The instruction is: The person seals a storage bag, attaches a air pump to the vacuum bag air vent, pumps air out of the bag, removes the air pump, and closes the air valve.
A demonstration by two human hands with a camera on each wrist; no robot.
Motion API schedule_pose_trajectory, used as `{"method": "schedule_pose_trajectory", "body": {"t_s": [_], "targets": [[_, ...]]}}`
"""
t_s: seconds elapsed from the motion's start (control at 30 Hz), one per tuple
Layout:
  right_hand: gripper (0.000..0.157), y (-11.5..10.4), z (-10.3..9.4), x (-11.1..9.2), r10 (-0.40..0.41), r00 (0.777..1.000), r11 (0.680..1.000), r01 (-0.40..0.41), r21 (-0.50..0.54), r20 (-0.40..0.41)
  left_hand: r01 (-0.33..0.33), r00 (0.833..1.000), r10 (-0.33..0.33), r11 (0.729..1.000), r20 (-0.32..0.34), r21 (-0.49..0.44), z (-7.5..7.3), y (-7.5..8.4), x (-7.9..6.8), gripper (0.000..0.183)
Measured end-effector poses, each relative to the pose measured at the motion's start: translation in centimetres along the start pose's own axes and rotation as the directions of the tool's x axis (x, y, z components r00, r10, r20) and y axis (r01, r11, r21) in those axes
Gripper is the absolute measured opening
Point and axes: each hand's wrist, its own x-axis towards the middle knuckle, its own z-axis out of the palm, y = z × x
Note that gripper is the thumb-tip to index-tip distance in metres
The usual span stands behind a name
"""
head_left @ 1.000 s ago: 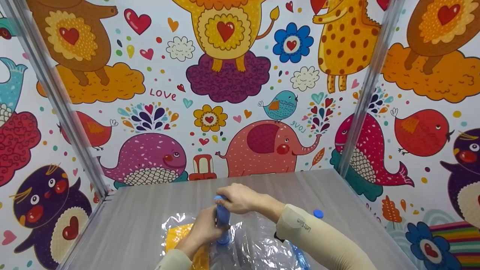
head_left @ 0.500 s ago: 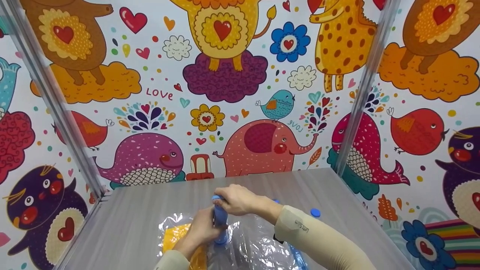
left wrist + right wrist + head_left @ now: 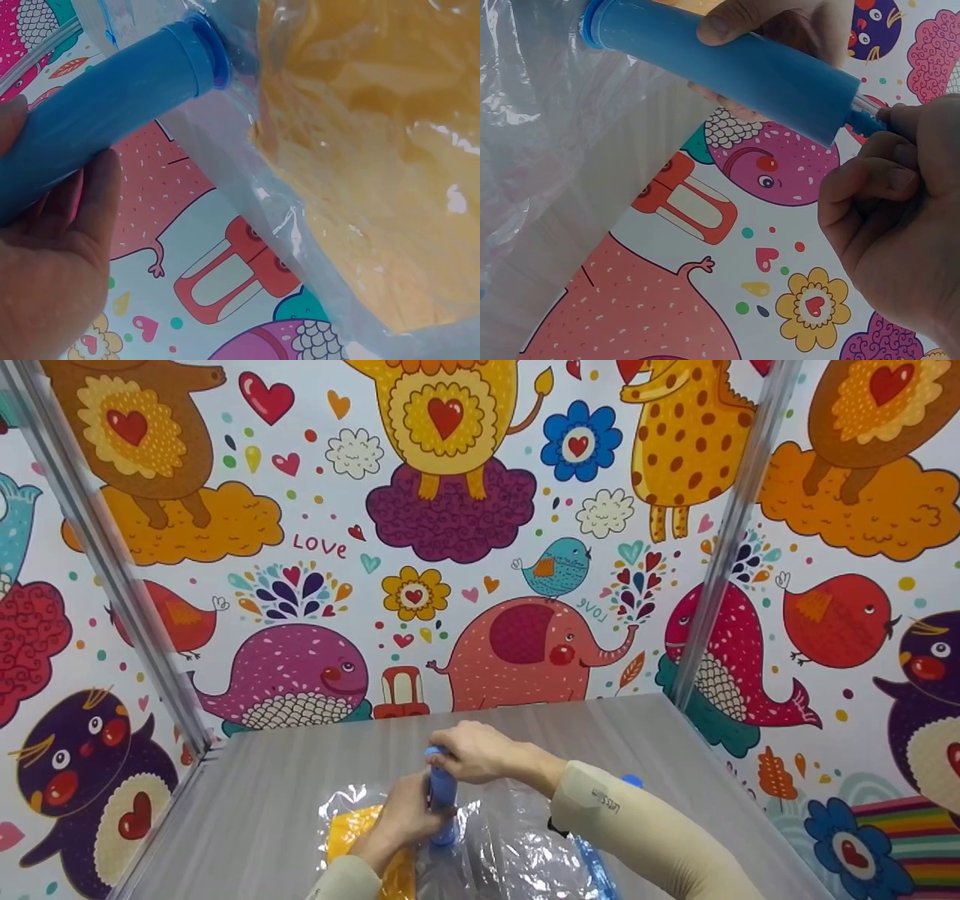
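A blue hand pump (image 3: 444,795) stands nearly upright, its lower end against a clear plastic bag (image 3: 517,840). My left hand (image 3: 405,814) grips the pump's barrel (image 3: 112,105), with thumb and fingers on opposite sides. At the top, my right hand (image 3: 476,754) holds the blue pump handle (image 3: 866,122), its fingers curled around it. A short stretch of rod shows between handle and barrel in the right wrist view. Folded orange-yellow fabric (image 3: 367,187) lies inside the clear plastic at the left. Part of the pump's foot is hidden by my left hand.
A round blue cap (image 3: 632,781) lies on the grey tabletop (image 3: 277,787) to the right, partly behind my right sleeve. Something blue (image 3: 596,870) shows at the bag's right edge. Cartoon-printed walls (image 3: 300,457) surround the table.
Both hands keep their hold on the pump. My right hand sits very slightly higher, and the sleeve now covers part of the blue cap. The head view has shifted a little.
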Motion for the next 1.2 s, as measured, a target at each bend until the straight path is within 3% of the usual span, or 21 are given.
{"method": "schedule_pose_trajectory", "body": {"t_s": [0.37, 0.9, 1.2], "targets": [[0.026, -0.1, -0.9, -0.3, 0.029, 0.999, 0.996, -0.030, 0.080, 0.021, 0.043, 0.996, -0.039, 0.998, 0.075, -0.054, 0.5, 0.1, -0.3, 0.047], [0.022, -0.3, -1.1, 0.0, 0.006, 1.000, 0.997, -0.005, 0.073, -0.009, 0.020, 0.999, -0.019, 0.999, 0.042, -0.025, -0.2, 0.1, -0.1, 0.041], [0.026, 0.0, 0.1, 0.0, 0.018, 1.000, 0.998, -0.018, 0.066, 0.004, 0.037, 0.998, -0.036, 0.999, 0.046, -0.019, -0.1, 0.3, -0.1, 0.039]]}}
